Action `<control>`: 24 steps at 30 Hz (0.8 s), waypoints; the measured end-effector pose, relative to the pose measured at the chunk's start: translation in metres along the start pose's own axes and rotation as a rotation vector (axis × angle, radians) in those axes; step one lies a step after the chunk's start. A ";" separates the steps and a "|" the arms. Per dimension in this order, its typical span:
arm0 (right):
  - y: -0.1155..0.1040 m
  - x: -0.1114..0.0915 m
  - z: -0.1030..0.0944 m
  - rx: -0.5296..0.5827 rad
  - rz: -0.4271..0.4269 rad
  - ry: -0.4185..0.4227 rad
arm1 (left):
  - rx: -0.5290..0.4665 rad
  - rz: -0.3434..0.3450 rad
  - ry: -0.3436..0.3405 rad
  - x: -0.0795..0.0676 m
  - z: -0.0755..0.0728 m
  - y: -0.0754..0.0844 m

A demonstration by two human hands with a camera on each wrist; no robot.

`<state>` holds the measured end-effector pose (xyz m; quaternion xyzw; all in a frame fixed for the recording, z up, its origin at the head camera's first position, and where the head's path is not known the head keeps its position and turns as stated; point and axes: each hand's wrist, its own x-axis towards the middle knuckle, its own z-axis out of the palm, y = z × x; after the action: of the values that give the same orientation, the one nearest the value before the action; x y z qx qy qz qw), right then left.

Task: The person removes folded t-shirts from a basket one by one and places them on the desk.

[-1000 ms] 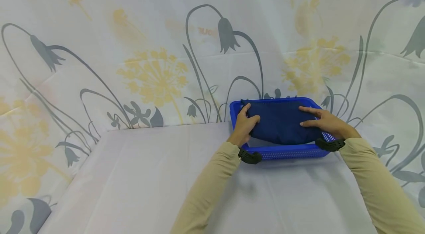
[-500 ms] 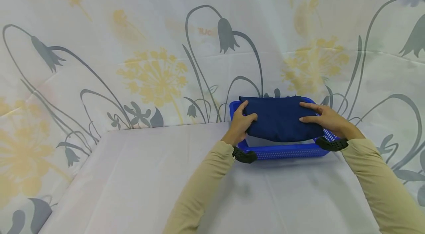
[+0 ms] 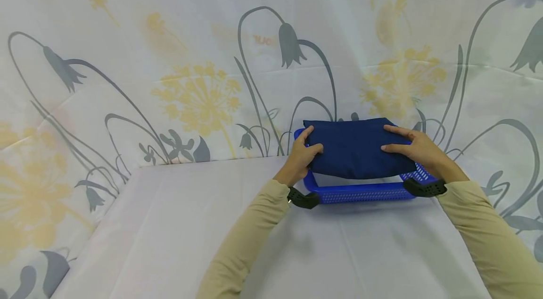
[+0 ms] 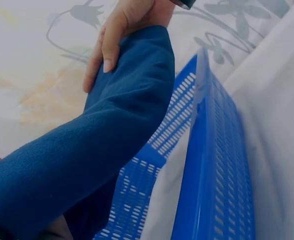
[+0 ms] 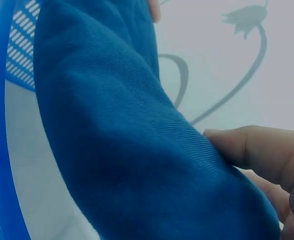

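Observation:
A folded navy-blue cloth spans the space between both hands, over the blue plastic basket. My left hand grips its left end, thumb on the near face. At the opposite end my right hand pinches it, with the thumb and a finger showing on top. In the left wrist view the cloth bends and hangs above the basket's slotted wall. The right wrist view has the thumb of my right hand against the twill-like fabric. The fingers beneath the cloth are hidden.
The basket stands at the back of a white-covered table, close to a white hanging sheet printed with grey and yellow flowers. Its bottom shows pale below the cloth. Dark straps circle both wrists.
The cloth has come up out of the basket, now covering its far rim in the head view. My left hand has shifted left and slightly up with it; the right has barely moved.

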<state>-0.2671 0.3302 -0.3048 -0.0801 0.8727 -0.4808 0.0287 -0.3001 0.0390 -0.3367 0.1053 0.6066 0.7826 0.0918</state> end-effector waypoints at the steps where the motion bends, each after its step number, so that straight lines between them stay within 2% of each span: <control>1: -0.001 -0.001 0.001 0.002 0.000 0.007 | -0.006 0.001 -0.005 -0.001 -0.001 0.001; 9: -0.012 -0.007 0.005 0.024 -0.013 0.033 | -0.072 0.001 -0.041 -0.008 -0.011 0.010; 18: -0.022 -0.011 0.018 0.031 -0.053 0.053 | -0.078 -0.007 -0.050 -0.018 -0.026 0.018; 24: -0.028 -0.014 0.026 0.050 -0.069 0.063 | -0.096 0.022 -0.059 -0.025 -0.036 0.020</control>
<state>-0.2472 0.2959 -0.2961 -0.0942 0.8575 -0.5056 -0.0137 -0.2868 -0.0064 -0.3272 0.1303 0.5641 0.8084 0.1061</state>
